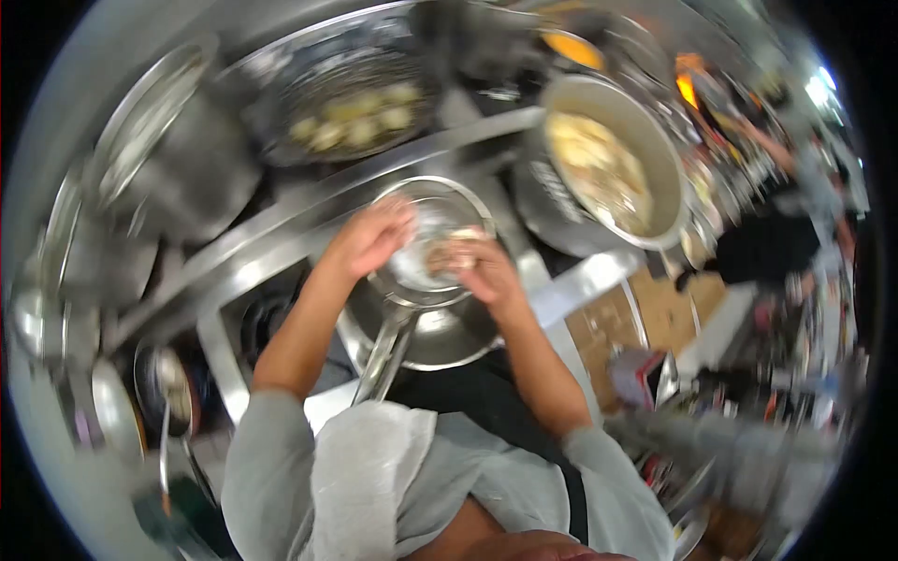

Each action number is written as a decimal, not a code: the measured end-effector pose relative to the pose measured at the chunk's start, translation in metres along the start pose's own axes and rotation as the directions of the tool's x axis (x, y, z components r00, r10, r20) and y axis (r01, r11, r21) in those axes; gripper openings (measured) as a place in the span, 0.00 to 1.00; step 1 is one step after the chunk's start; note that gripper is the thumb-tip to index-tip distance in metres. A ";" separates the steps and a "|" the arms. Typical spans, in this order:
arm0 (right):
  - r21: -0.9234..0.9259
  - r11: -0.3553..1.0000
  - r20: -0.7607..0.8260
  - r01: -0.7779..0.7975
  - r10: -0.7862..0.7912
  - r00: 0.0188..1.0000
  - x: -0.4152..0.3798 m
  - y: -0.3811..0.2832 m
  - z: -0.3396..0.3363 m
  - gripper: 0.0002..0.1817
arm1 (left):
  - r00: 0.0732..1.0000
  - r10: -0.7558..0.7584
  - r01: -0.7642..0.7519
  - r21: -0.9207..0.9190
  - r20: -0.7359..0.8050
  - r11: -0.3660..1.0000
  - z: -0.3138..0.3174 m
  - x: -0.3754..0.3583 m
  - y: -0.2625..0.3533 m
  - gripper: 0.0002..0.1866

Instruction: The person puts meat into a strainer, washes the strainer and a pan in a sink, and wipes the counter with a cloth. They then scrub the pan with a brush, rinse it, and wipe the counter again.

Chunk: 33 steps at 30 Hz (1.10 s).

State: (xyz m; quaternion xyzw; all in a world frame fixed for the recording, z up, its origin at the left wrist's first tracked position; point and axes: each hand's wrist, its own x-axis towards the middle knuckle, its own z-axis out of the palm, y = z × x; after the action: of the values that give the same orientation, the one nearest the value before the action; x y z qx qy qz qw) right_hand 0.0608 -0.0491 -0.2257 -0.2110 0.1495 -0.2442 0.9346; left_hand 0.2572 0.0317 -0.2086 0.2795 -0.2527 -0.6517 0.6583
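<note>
A metal sieve or pan with a long handle point(385, 351) and a round rim point(440, 183) rests over a wide steel bowl point(458, 346) in front of me. My left hand point(376, 234) hovers above its left side, fingers loosely stretched and nothing visible in them. Over the right side, my right hand point(486, 269) has its fingers closed around a small pale and brownish piece, too blurred to name. More brownish bits may lie beneath those fingers; motion blur hides the details.
A large pot point(533, 201) of pale pieces in liquid stands to the right. Behind, a dark pan point(281, 140) holds several pale round pieces. Tall steel pots point(201, 173) and small pans point(192, 393) are on the left. Another person point(814, 187) works at far right.
</note>
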 end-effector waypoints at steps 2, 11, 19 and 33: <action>-0.050 0.997 0.135 -0.063 0.069 0.988 0.004 -0.001 -0.010 0.04 | 0.994 0.082 -0.083 -0.021 -0.073 0.996 0.006 0.006 0.040 0.06; -0.132 0.963 0.114 -0.234 0.249 0.962 0.000 0.000 0.004 0.20 | 0.892 0.398 0.012 0.892 -0.213 0.451 -0.028 0.117 0.160 0.18; -0.161 0.980 0.041 -0.120 0.128 0.991 -0.006 -0.005 0.013 0.17 | 0.922 0.364 0.290 0.859 -0.131 -0.423 -0.096 0.182 0.120 0.18; -0.548 0.834 -0.092 -0.067 0.019 0.996 0.000 -0.006 0.004 0.11 | 0.976 -0.061 -0.211 0.976 0.208 -0.048 0.043 0.034 0.036 0.21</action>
State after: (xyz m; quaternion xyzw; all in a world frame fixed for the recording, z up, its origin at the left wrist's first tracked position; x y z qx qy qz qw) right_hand 0.0600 -0.0524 -0.2195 -0.4569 0.2566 -0.1784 0.8328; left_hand 0.2541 -0.0040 -0.1534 0.5909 -0.7204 -0.2534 0.2603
